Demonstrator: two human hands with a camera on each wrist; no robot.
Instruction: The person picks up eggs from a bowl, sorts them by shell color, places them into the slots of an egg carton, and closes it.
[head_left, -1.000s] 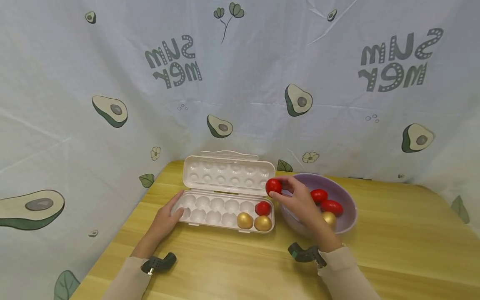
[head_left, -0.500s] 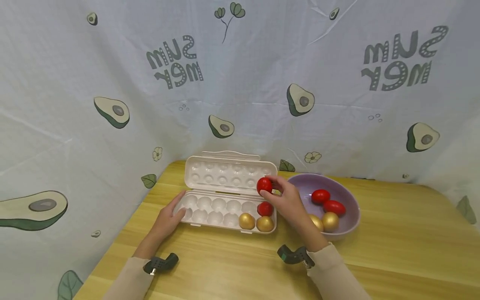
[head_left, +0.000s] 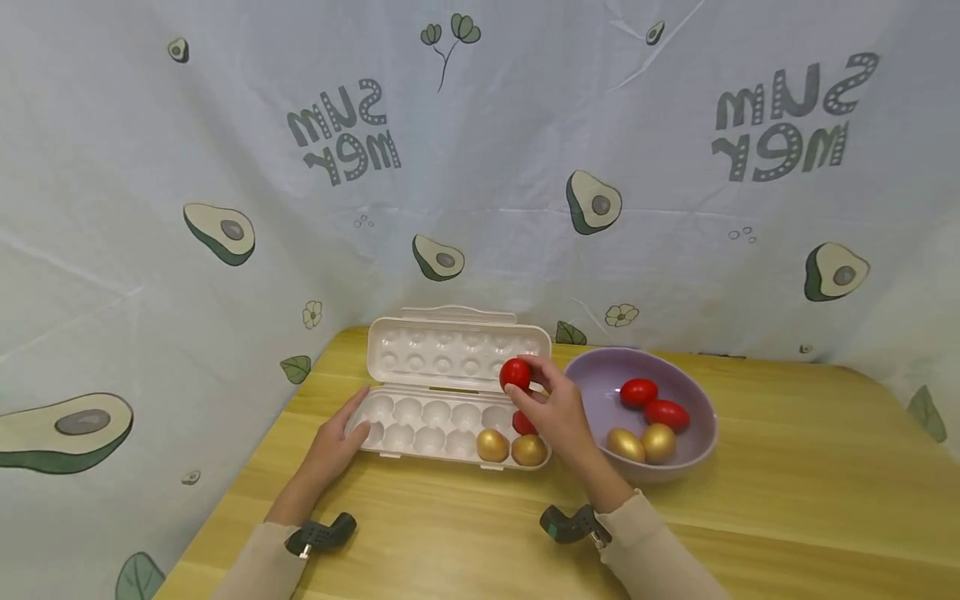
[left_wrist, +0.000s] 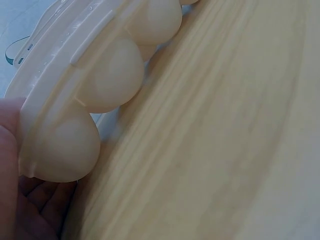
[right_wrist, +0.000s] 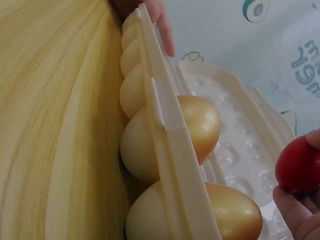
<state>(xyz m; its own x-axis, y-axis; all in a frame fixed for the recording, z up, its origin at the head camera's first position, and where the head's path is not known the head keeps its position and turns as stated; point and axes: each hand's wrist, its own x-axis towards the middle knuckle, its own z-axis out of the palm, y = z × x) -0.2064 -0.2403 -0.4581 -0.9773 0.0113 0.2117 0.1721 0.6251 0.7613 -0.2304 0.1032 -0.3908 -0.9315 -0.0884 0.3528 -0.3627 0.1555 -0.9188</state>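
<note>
My right hand (head_left: 553,410) pinches a red egg (head_left: 514,376) between thumb and fingertips, over the back row of the open egg carton (head_left: 427,454). In the right wrist view the held red egg (right_wrist: 299,164) is at the right edge, above the carton's lid side. Two gold eggs (head_left: 492,445) fill front cups at the carton's right end. Behind them a red egg (head_left: 523,423) sits partly hidden by my right hand. My left hand (head_left: 334,437) grips the carton's left end; the left wrist view has the thumb (left_wrist: 9,150) at the rim and fingers beneath the cups.
A purple bowl (head_left: 701,450) stands right of the carton, holding two red eggs (head_left: 666,414) and two gold eggs (head_left: 658,442). The carton's lid (head_left: 450,333) leans back toward a patterned cloth (head_left: 495,167) behind the wooden table (head_left: 450,533).
My right hand has carried the red egg leftward, from the bowl's near side to over the carton's back row. The left hand stays on the carton's end.
</note>
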